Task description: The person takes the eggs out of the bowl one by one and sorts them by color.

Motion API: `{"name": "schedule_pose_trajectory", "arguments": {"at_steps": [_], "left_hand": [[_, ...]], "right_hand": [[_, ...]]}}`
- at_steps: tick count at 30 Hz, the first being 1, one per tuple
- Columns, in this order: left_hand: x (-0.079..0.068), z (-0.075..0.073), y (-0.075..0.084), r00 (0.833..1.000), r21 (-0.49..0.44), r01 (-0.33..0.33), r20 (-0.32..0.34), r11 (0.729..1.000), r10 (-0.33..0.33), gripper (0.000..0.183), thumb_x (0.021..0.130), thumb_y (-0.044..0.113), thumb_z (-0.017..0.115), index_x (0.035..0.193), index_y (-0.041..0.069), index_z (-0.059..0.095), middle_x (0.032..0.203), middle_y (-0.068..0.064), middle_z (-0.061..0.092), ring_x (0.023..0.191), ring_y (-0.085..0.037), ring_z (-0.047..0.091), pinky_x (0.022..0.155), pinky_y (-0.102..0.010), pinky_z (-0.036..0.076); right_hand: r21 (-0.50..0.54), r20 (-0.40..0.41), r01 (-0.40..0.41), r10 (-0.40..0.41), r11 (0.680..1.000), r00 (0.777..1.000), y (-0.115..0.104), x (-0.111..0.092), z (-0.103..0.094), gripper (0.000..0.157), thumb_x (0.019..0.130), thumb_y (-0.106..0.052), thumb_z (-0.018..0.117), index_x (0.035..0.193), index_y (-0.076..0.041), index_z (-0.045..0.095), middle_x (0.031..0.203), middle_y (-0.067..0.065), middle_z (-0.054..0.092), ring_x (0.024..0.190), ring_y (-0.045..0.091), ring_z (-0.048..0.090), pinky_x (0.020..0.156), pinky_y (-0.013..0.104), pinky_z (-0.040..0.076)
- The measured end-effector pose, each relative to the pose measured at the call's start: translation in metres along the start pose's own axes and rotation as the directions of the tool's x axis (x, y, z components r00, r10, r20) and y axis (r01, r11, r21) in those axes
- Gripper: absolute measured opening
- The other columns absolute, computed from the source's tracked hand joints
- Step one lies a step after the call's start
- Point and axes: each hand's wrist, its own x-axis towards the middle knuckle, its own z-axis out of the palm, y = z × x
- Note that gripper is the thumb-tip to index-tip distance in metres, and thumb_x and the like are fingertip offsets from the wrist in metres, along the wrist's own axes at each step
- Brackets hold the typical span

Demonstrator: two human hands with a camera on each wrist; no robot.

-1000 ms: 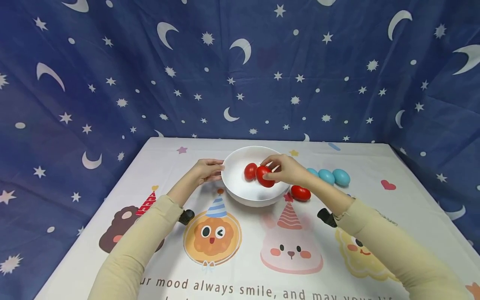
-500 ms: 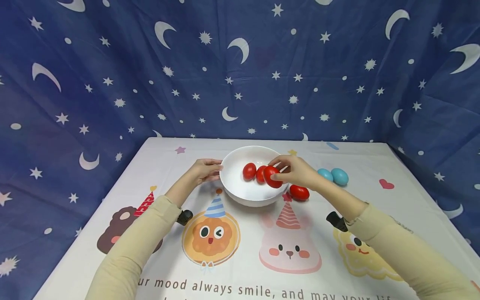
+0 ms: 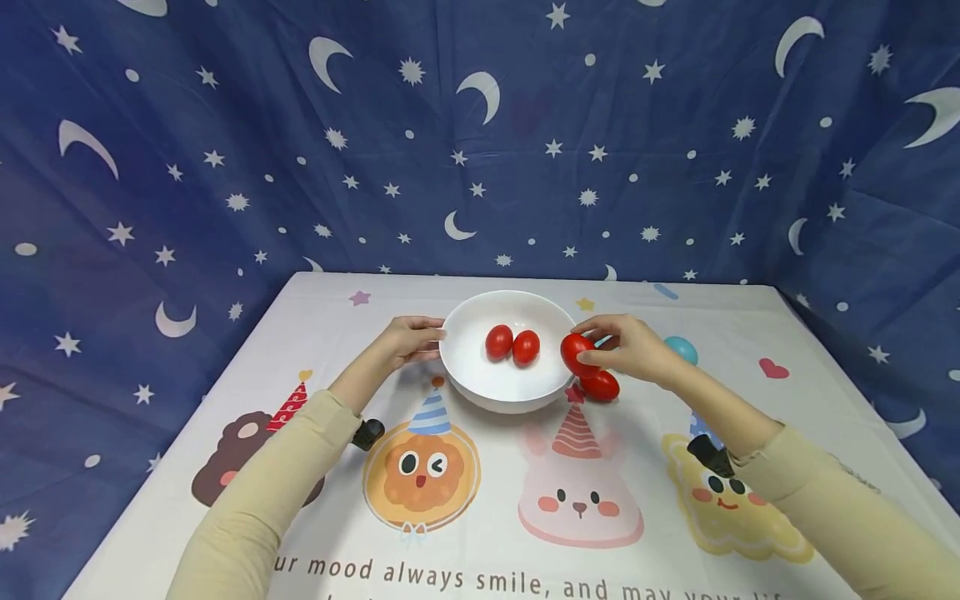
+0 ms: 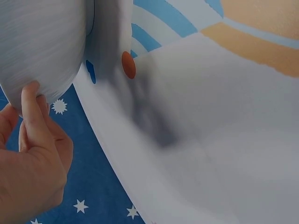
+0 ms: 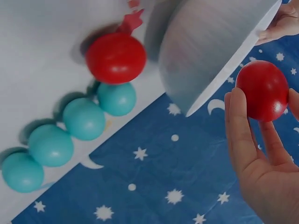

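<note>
Starry cloth (image 3: pixel 480 150) is hanging. Right grip (image 3: pixel 628 345) is pinching our likely slick egg's (image 3: pixel 577 355) sides, left grip (image 3: pixel 408 340) the bowl (image 3: pixel 495 386) at nine o'clock.

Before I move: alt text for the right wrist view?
The right hand's grip holds a red egg near a white bowl, with the left hand's grip at its edge. A second red egg and four blue eggs lie in a row on the table.

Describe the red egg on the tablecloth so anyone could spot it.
Find the white bowl. At its lower right in the head view lies the red egg. It's the only red one on the tablecloth, beside a row of blue eggs.
</note>
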Motion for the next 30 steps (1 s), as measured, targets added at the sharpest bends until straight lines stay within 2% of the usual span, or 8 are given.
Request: {"name": "schedule_pose_trajectory", "arguments": {"at_steps": [10, 19, 23, 30], "left_hand": [[-0.002, 0.003, -0.002, 1.000, 0.004, -0.024, -0.003, 1.000, 0.024, 0.042, 0.089, 0.008, 0.063, 0.131, 0.003, 0.054, 0.086, -0.001, 0.064, 0.064, -0.004, 0.065, 0.061, -0.017, 0.060], [-0.003, 0.002, 0.000, 1.000, 0.009, -0.024, 0.002, 1.000, 0.024, 0.043, 0.090, 0.007, 0.063, 0.132, 0.003, 0.053, 0.088, -0.001, 0.064, 0.064, -0.004, 0.065, 0.061, -0.017, 0.060], [-0.003, 0.002, 0.000, 1.000, 0.005, -0.023, -0.003, 1.000, 0.023, 0.042, 0.089, 0.007, 0.063, 0.130, 0.003, 0.054, 0.090, -0.003, 0.065, 0.064, -0.004, 0.065, 0.061, -0.018, 0.060], [-0.003, 0.002, 0.000, 1.000, 0.007, -0.025, 0.000, 1.000, 0.025, 0.043, 0.090, 0.008, 0.062, 0.131, 0.003, 0.053, 0.105, -0.008, 0.064, 0.065, -0.004, 0.065, 0.062, -0.018, 0.060]], "right_hand": [[0.049, -0.006, -0.018, 0.018, 0.999, 1.000, 0.025, -0.015, -0.010, 0.041, 0.086, -0.010, 0.067, 0.122, 0.006, 0.056, 0.112, 0.028, 0.061, 0.084, 0.024, 0.066, 0.073, 0.038, 0.063], [0.004, -0.049, -0.038, 0.038, 0.999, 0.998, 0.045, -0.021, -0.017, 0.040, 0.085, -0.009, 0.068, 0.120, 0.006, 0.057, 0.110, 0.028, 0.061, 0.084, 0.025, 0.065, 0.070, 0.035, 0.063], [-0.002, -0.041, -0.060, 0.060, 0.998, 0.997, 0.051, -0.021, -0.020, 0.041, 0.085, -0.010, 0.068, 0.121, 0.006, 0.056, 0.111, 0.029, 0.060, 0.084, 0.025, 0.064, 0.071, 0.035, 0.063], [-0.003, -0.025, -0.103, 0.103, 0.995, 0.994, 0.061, -0.019, -0.020, 0.043, 0.086, -0.012, 0.067, 0.123, 0.007, 0.055, 0.114, 0.031, 0.058, 0.087, 0.028, 0.063, 0.072, 0.036, 0.063]]}}
